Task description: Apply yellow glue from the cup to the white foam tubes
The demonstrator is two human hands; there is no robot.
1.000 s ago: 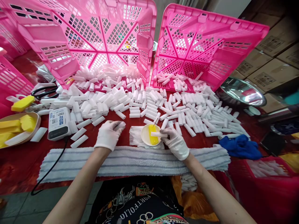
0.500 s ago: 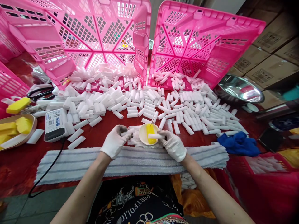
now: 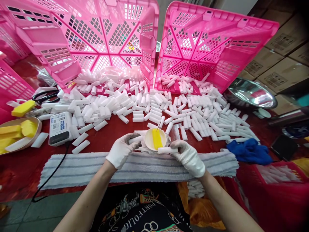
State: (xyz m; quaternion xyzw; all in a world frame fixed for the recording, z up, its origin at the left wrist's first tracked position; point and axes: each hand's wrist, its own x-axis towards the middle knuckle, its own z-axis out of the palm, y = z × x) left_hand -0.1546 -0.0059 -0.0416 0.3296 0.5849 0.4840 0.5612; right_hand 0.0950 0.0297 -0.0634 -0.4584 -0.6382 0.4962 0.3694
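Observation:
My left hand (image 3: 123,148), in a white glove with dirty fingertips, is closed round a white tube (image 3: 135,140). A second white tube (image 3: 166,150) lies level in the pinched fingers of my gloved right hand (image 3: 189,157), its free end pointing left. Between the hands sits a small round dish (image 3: 147,141) with a yellow block (image 3: 157,138) in it. A thin metal stick (image 3: 159,123) leans at the dish's far rim. Under the dish some whitish material shows, partly covered. Many loose white tubes (image 3: 154,111) lie scattered beyond it.
Two pink crates (image 3: 149,58) lie tipped toward me at the back, tubes spilling out. A striped towel (image 3: 91,172) runs along the front edge. Left are a white device (image 3: 59,127) with a cable and a bowl of yellow blocks (image 3: 28,128). Right are a metal basin (image 3: 252,93) and blue cloth (image 3: 248,150).
My right hand has drawn its tube off the yellow block, toward me and to the right. My left hand keeps its tube, now showing more of it. The view has shifted slightly.

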